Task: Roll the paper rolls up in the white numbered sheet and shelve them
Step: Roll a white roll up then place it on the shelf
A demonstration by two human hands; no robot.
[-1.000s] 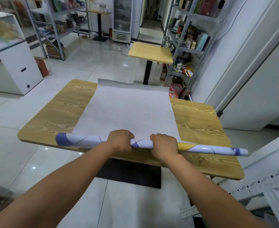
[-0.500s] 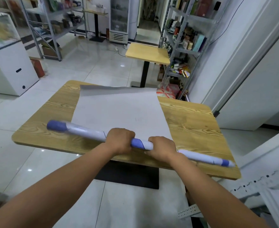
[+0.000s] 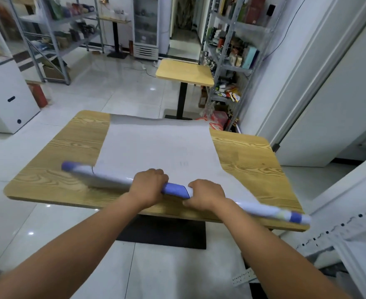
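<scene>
A long white and purple paper roll point(image 3: 104, 176) lies slanted across the near part of the wooden table point(image 3: 253, 160), its left end farther from me and its right end past the table's near right corner. My left hand point(image 3: 148, 185) and my right hand point(image 3: 205, 194) both grip its middle, close together. The white numbered sheet point(image 3: 160, 145) lies flat beyond the roll, with a faint number near its middle and its far edge curling up at the table's back edge.
A second small wooden table point(image 3: 185, 72) stands behind. A metal shelf unit point(image 3: 229, 57) with goods stands at the back right, another shelf unit point(image 3: 54, 35) at the back left. A white cabinet point(image 3: 7, 100) is at the left, white wall panels at the right.
The roll has turned from lying along the table's near edge to a slant, left end away from me and right end toward me. Both hands kept their grip.
</scene>
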